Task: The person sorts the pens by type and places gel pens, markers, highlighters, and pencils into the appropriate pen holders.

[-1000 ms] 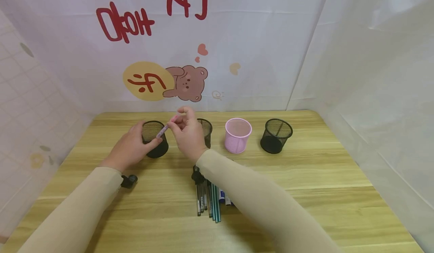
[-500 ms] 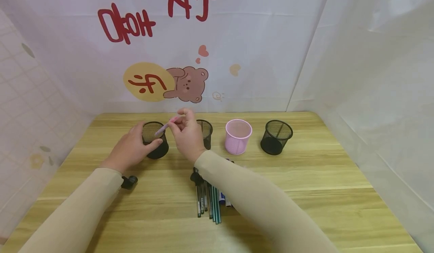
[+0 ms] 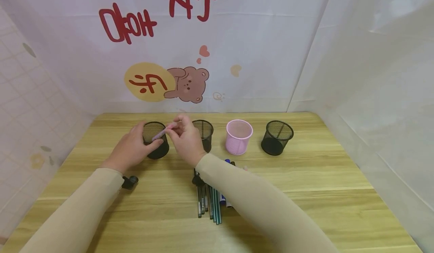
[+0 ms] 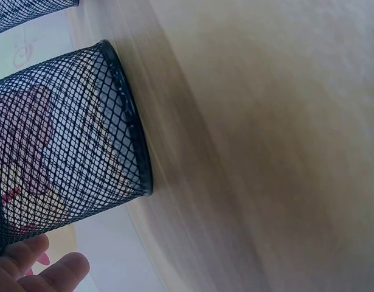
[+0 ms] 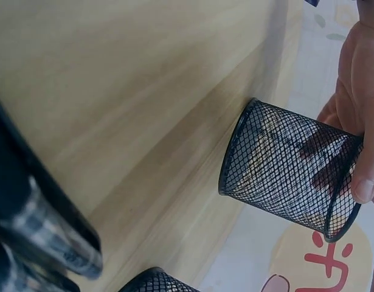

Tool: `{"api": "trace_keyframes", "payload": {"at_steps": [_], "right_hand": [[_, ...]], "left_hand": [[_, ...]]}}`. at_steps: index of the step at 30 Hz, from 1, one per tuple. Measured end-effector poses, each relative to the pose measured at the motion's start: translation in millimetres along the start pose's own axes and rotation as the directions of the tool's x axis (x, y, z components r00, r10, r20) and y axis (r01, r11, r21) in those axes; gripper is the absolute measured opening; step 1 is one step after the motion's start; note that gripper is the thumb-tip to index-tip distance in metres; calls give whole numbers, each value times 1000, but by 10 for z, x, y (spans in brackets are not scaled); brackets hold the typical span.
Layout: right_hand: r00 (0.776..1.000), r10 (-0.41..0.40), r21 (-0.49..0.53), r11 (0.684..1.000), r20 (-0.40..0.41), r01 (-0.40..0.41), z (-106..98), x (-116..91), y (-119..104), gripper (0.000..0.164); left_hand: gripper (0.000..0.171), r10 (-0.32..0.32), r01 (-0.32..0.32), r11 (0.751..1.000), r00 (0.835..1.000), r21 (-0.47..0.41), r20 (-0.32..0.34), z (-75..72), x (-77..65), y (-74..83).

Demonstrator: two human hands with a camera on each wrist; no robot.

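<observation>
At the far left of the table my left hand [image 3: 130, 147] holds a black mesh pen holder [image 3: 158, 152] near its rim, thumb at the front. The left wrist view shows the holder's mesh wall [image 4: 65, 140] with fingertips beside its rim. My right hand [image 3: 188, 141] pinches a slim pink and purple pen [image 3: 161, 133], tilted down to the left across the holder's mouth. How deep its lower end sits cannot be told. In the right wrist view the holder [image 5: 290, 167] stands with the left thumb against its rim; the pen is hidden there.
To the right stand a second black mesh holder [image 3: 207, 143], a pink one [image 3: 236, 144] and another black one [image 3: 272, 146]. Under my right forearm lie several clear pens [image 3: 202, 202], teal sticks [image 3: 216, 209] and markers [image 3: 222, 199]. A printed cloth [image 3: 257, 49] hangs behind.
My right hand has moved slightly left and down, carrying the pen's lower end nearer the holder's front rim. The left hand stays on the holder.
</observation>
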State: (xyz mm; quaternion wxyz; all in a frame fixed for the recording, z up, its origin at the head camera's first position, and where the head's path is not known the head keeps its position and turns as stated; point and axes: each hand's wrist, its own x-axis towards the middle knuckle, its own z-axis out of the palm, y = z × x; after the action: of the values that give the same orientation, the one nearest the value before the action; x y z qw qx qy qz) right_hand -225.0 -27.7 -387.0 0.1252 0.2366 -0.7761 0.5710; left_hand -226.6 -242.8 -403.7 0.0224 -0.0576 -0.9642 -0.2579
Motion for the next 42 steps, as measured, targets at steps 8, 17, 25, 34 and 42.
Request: {"api": "trace_keyframes", "payload": {"at_steps": [8,17,25,34,42], "right_hand": [[999,1,-52,999,36,1,14,1,16,24],[990,87,-67,995,110,-80,-12,-32,7,31],[987,95,-17,995,133,-93,-168,-75,-34,36],[975,30,-24,999,219,-25,-740,-199,-137,33],[873,155,-408,911,462,54,-1543,-409,12,31]], "left_hand": [[90,21,-21,1000,1000,-5,-21,9,10,9],[86,41,-41,999,999,-5,-33,9,-4,17],[92,19,-18,1000,1000,12,-13,6,-4,16],[108,-10,9,999,1000,34,12,16,1,33],[104,7,-7,1000,1000,30,6,13,1,35]]}}
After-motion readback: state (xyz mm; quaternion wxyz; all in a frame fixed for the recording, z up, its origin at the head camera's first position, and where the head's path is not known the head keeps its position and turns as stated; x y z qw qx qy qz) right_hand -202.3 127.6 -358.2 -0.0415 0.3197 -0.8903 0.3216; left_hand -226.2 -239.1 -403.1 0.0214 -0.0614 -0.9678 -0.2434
